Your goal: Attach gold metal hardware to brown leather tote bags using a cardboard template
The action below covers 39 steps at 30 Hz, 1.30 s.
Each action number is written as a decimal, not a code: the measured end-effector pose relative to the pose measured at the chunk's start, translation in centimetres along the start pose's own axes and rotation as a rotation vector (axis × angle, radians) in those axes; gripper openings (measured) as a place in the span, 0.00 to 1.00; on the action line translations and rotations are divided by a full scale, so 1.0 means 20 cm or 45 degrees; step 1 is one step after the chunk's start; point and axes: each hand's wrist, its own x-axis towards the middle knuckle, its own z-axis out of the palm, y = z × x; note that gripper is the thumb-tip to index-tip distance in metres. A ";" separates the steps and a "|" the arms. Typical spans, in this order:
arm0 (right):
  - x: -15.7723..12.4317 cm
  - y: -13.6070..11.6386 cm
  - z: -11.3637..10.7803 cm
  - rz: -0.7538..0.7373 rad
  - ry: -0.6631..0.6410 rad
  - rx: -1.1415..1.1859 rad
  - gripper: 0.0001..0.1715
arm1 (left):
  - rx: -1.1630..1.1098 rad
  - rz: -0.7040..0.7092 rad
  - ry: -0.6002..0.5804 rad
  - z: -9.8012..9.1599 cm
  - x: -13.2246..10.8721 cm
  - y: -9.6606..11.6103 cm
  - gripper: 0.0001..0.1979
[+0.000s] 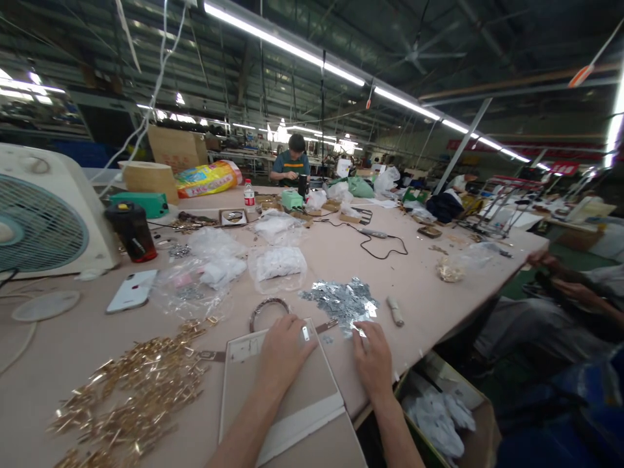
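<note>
My left hand (283,351) rests on a flat beige board (292,396) with a white rim, fingers curled, a small silver metal piece (305,333) pinched at its fingertips. My right hand (373,357) lies at the board's right side, its fingertips closed on another small silver piece at the near edge of a heap of silver metal pieces (344,300). A large heap of gold-coloured metal clips (139,390) spreads to the left of the board. A metal ring (267,307) lies just beyond the left hand.
Clear plastic bags of white parts (277,263), a white phone (132,290), a dark bottle (131,231) and a fan (46,218) stand on the long table. A carton of white bags (441,416) sits below the table edge. Other people work at the far end and right.
</note>
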 end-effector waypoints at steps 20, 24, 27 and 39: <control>0.12 0.29 -0.03 0.043 -0.104 -0.218 0.17 | -0.040 0.021 0.008 -0.01 0.00 -0.02 0.12; 0.14 0.30 -0.04 0.049 -0.117 -0.199 0.15 | -0.054 0.017 0.012 -0.01 0.00 -0.02 0.12; 0.14 0.30 -0.04 0.063 -0.111 -0.184 0.14 | -0.065 0.004 0.007 -0.01 0.00 -0.02 0.11; 0.13 0.37 -0.06 0.076 -0.125 -0.172 0.23 | -0.367 -0.036 0.041 -0.10 -0.10 -0.01 0.24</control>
